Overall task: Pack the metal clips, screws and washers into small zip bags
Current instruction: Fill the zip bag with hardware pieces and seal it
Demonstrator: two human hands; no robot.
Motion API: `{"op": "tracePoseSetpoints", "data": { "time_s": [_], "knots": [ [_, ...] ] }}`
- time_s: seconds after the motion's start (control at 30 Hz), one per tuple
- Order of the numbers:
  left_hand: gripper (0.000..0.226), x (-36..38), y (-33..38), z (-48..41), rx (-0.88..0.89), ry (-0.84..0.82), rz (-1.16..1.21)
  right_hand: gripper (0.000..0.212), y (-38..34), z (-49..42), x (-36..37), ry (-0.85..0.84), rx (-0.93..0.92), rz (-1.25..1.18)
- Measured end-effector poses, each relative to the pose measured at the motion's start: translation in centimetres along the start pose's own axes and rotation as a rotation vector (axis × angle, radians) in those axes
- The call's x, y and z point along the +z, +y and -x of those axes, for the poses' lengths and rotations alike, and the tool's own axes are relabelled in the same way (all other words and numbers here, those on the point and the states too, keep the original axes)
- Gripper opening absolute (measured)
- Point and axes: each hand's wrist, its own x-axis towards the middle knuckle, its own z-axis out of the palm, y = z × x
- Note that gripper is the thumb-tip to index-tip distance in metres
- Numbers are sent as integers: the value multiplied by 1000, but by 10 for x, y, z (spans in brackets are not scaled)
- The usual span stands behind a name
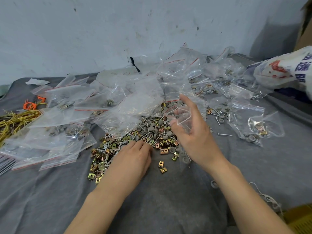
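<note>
– On the grey cloth (152, 203), what is seen in the middle?

– A loose pile of clips, screws and washers (152, 130) is spread there. Brass-coloured clips are mixed with grey washers and thin screws. Two single clips (162, 166) are lying just in front of it.

– How is the left hand placed?

– The left hand (133, 157) is laid palm down on the near edge of the pile, with the fingers bent onto the parts. The fingertips are hidden, so it cannot be told whether something is pinched.

– And the right hand?

– The right hand (192, 135) is raised over the right side of the pile. A small zip bag (183, 115) is gripped by it, and the mouth of the bag is held open by thumb and fingers. The index finger is stretched upward.

– Where are the other bags?

– Many clear zip bags (67, 115), some with parts inside, are heaped to the left and behind the pile, partly over it. Filled bags (253, 125) are lying to the right, apart from the hands. Yellow bands (15, 119) are seen at the far left, and a white printed sack (283, 71) at the far right.
</note>
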Motion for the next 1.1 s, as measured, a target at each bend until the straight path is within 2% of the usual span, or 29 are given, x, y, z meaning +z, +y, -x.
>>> {"op": "tracePoseSetpoints", "data": {
  "time_s": [0.23, 0.3, 0.43, 0.67, 0.97, 1.1],
  "knots": [
    [23, -4, -7, 2, 47, 12, 198, 68, -1, 0, -1, -4, 6, 4],
    [15, -7, -8, 4, -1, 39, 396, 68, -1, -1, -1, -5, 6, 4],
    [21, -17, -7, 5, -187, 160, 888, 68, -2, 0, -1, -7, 5, 1],
    [13, -36, -1, 4, -177, 265, 1379, 69, -4, 4, -3, -31, 3, 3],
    [21, -39, -5, 6, -183, 305, 1458, 67, -5, 5, -1, -36, -9, 26],
    [21, -41, -4, 6, -225, 302, 1395, 66, -4, 4, 0, -35, -10, 34]
  ]
}}
